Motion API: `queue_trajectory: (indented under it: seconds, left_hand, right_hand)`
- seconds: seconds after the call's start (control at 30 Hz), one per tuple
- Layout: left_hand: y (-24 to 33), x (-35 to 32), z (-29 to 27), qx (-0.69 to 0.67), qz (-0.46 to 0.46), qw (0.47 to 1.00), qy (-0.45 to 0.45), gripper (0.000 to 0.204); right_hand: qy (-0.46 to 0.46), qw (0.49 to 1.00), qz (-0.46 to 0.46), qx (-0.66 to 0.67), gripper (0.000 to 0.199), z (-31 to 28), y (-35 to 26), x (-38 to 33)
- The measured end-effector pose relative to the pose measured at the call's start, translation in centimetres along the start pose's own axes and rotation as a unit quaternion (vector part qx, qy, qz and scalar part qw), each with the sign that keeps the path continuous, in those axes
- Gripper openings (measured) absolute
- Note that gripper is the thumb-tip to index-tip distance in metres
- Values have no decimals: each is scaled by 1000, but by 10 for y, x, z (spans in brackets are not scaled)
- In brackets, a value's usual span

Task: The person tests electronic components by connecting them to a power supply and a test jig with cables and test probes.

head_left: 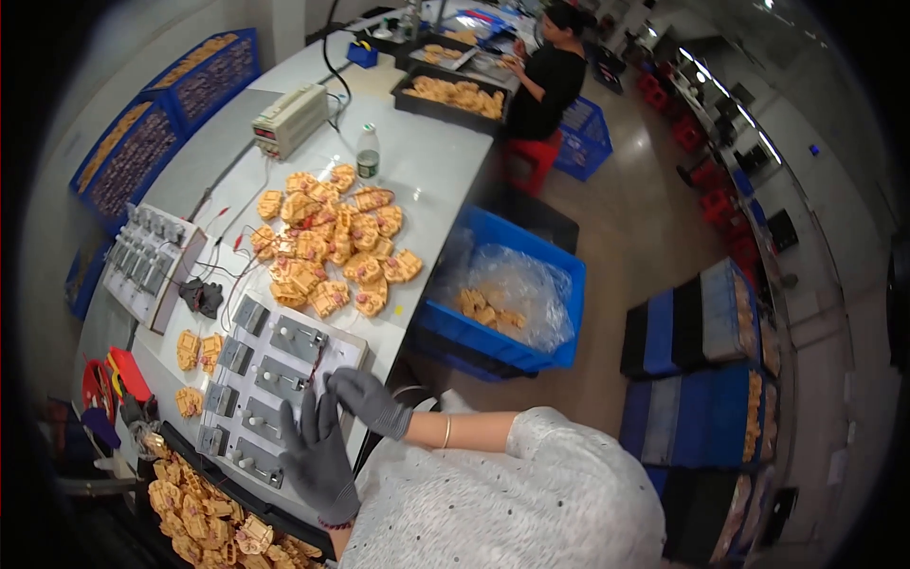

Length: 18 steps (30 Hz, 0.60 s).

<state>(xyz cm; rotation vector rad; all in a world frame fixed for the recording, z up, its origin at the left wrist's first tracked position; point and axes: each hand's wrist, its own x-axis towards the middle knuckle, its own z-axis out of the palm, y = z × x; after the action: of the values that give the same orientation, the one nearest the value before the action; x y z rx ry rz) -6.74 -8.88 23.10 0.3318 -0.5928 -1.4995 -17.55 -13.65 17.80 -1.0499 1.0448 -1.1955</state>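
Observation:
A white test board [343,355] with several grey clamp fixtures [278,377] lies on the table in front of me. My left hand [320,453], in a grey glove, is over the board's near right side with its fingers stretched and spread, holding nothing visible. My right hand [372,402], gloved alike, reaches to the board's right edge. Its fingers are bent and close together; whatever may be between them is hidden. Thin dark and red wires [315,360] run by the fixture near its fingertips. Beyond the board lies a heap of orange-yellow plastic housings [327,237].
A power supply box [291,120] and a clear bottle [368,152] stand farther back. A second fixture board [152,266] is at left. Loose housings fill a bin [204,507] at lower left. A blue crate [559,332] with plastic film stands right; a co-worker [550,76] sits beyond.

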Motion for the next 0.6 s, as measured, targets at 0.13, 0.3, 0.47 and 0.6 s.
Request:
queue_trajectory:
  seconds: [0.13, 0.3, 0.47, 0.6]
  left_hand:
    - [-31, 11, 2, -36, -86, 993, -68, 60]
    - [-69, 24, 28, -69, -181, 964, -180, 69]
    - [-143, 31, 85, -167, -160, 962, -145, 80]
    - [-207, 27, 130, -169, -202, 954, -146, 83]
  right_hand:
    - [102, 993, 53, 37, 20, -34, -16, -20]
    - [110, 989, 96, -19, 22, -101, -35, -73]
    - [103, 980, -1, -172, 30, -140, -40, -111]
    - [195, 964, 8, -179, 31, -191, -69, -135]
